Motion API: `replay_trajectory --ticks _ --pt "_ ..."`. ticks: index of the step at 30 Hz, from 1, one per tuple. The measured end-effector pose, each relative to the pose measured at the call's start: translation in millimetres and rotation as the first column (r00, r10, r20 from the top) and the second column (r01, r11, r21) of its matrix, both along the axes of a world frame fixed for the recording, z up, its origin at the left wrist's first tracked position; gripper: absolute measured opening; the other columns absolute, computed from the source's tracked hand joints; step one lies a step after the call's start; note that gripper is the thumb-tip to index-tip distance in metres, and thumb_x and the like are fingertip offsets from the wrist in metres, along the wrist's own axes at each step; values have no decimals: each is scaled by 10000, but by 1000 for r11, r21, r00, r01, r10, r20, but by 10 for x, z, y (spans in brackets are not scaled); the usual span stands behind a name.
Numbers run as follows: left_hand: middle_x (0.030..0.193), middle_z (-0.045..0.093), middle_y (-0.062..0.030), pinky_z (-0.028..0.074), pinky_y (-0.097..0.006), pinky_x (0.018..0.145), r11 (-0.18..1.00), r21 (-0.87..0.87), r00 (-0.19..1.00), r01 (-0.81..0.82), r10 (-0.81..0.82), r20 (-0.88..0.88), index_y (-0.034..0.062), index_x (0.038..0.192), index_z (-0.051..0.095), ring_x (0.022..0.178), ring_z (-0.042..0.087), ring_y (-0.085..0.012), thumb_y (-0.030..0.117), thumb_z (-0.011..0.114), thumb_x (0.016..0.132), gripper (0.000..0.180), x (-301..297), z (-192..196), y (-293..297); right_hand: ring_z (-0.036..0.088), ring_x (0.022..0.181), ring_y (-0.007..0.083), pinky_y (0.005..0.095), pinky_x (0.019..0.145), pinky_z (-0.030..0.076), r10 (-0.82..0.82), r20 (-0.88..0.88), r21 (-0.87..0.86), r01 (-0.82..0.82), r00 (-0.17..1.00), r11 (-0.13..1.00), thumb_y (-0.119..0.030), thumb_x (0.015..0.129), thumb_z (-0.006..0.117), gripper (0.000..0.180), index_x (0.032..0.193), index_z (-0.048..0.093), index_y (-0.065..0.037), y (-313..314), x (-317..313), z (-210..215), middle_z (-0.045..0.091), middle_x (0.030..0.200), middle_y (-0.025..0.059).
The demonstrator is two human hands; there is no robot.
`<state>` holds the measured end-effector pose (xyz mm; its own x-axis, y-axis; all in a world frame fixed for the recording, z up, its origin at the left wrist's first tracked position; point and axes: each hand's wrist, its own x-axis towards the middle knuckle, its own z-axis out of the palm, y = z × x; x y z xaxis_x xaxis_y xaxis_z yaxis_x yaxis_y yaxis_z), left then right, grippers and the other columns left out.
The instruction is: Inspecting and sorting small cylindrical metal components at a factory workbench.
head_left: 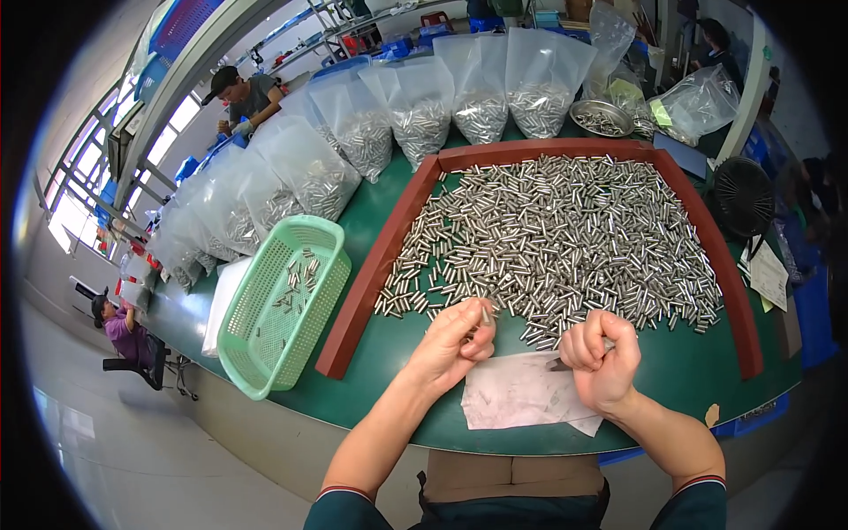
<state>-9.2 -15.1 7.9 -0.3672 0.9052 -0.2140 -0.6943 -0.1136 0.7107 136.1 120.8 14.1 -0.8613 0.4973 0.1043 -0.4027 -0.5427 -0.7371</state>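
My left hand (452,346) is closed, with a small metal pin (485,317) pinched between thumb and fingers. To its right, my right hand (604,360) forms a fist around a slim tool whose dark flat tip (556,364) sticks out on the left side; its exact kind is hidden by the fingers. Below both hands a stained pale pink cloth (505,399) lies on the green tabletop (380,389). Just beyond them spreads a wide layer of loose metal pins (565,238), bordered by a dark red frame (375,274) on three sides.
A green plastic basket (237,340) with some pins stands at the left. Clear bags of pins (362,141) line the far and left edges. A metal bowl (602,118), a black fan (742,196) and papers (767,274) sit to the right. Two people work at the left.
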Motion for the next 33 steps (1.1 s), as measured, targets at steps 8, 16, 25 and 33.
replay_trajectory --ticks 8,16,25,33 --pt "609 421 1 247 -177 444 998 -33 989 45 -40 143 93 908 489 451 298 -35 223 431 903 142 9 -33 -20 169 386 100 261 406 179 1 7 -11 -1 1000 1000 -245 838 304 367 497 273 -111 14 12 -9 238 399 -21" --pt "673 488 -15 273 -169 481 978 -166 990 126 -135 -42 74 953 487 482 322 -26 142 519 850 128 90 65 33 296 366 152 285 377 239 -59 -269 535 200 961 821 -64 708 397 251 467 335 -31 44 62 35 360 438 70" --pt "630 464 -10 279 -184 487 989 -143 991 50 -68 -119 80 945 466 485 320 -37 104 509 839 117 116 29 33 304 348 207 314 351 259 113 -405 823 308 907 477 -30 561 469 136 476 365 -47 -50 44 53 338 443 49" --pt "600 426 -1 270 -197 483 985 -169 993 31 -50 -110 79 938 453 477 305 -45 69 466 832 107 120 52 52 307 353 212 316 352 264 80 -368 804 274 926 528 -20 565 455 127 479 363 -35 -50 55 51 338 443 58"
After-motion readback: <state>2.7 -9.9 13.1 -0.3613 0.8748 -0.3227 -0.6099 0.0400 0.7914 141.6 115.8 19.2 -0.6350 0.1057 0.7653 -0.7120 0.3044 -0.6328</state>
